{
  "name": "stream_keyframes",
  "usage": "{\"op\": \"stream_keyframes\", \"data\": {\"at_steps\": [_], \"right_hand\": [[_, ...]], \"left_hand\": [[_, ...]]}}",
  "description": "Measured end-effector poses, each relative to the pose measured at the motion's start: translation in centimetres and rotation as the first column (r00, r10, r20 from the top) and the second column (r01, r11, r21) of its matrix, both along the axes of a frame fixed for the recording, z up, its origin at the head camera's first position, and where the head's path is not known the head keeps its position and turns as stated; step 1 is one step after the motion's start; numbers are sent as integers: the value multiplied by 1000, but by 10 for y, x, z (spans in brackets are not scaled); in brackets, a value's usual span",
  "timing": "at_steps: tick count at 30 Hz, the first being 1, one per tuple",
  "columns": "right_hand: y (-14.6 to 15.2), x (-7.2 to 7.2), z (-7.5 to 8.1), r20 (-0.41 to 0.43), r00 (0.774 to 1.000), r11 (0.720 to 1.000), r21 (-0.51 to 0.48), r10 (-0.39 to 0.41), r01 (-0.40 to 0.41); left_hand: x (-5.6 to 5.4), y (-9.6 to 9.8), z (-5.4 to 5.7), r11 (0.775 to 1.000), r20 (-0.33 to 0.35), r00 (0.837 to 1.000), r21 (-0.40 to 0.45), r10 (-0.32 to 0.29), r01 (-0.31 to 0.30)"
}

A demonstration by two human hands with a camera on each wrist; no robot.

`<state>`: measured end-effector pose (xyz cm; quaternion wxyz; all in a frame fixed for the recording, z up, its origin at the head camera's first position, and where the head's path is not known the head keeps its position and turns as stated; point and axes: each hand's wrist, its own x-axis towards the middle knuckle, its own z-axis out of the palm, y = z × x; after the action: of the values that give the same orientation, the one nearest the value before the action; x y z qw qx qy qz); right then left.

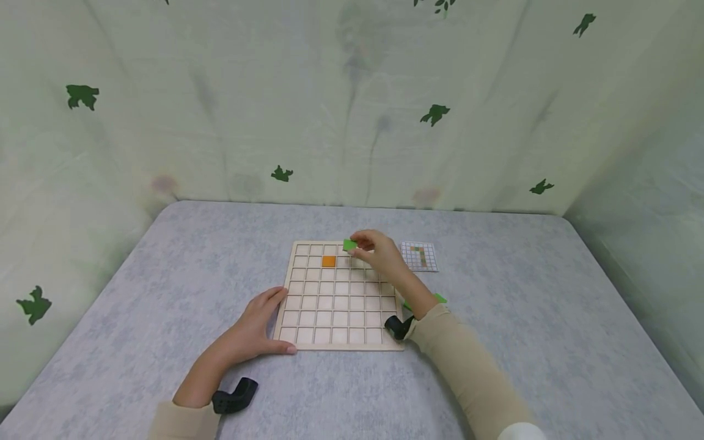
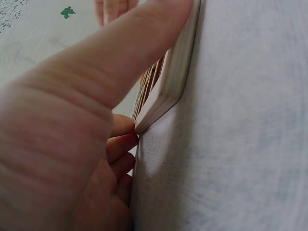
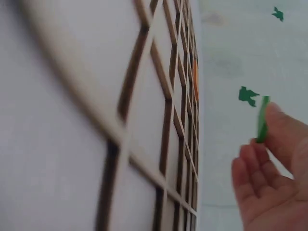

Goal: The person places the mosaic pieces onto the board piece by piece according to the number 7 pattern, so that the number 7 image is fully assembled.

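A wooden grid board (image 1: 326, 301) lies flat on the table, with one orange square tile (image 1: 329, 261) set in a cell near its far side. My right hand (image 1: 379, 252) pinches a green square tile (image 1: 349, 245) between thumb and fingertips; in the right wrist view the green tile (image 3: 263, 119) appears edge-on, held above the board's surface. At the near left corner, my left hand (image 1: 255, 327) spreads round the board, fingers against its left side and thumb along the front edge. In the left wrist view the thumb (image 2: 120, 53) lies straight along the board's edge.
A small printed pattern card (image 1: 420, 256) lies beyond the board's right side. More green tiles (image 1: 440, 298) rest right of the board, partly hidden by my right forearm. A pale curtain (image 1: 330, 122) with green bird shapes closes off the table's far side.
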<state>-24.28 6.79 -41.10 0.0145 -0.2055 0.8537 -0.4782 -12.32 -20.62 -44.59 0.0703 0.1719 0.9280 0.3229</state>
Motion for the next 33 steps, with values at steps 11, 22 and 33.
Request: {"op": "stream_keyframes", "data": {"at_steps": [11, 22, 33], "right_hand": [[-9, -13, -20, 91, 994, 985, 157, 58, -72], [-15, -16, -19, 68, 992, 954, 273, 111, -125], [-9, -12, -7, 135, 982, 958, 234, 135, -164]], "left_hand": [[-1, -1, 0, 1000, -4, 1000, -1, -4, 4], [-1, -1, 1, 1000, 2, 1000, 2, -3, 3], [0, 0, 3, 1000, 10, 1000, -11, 1, -1]]}}
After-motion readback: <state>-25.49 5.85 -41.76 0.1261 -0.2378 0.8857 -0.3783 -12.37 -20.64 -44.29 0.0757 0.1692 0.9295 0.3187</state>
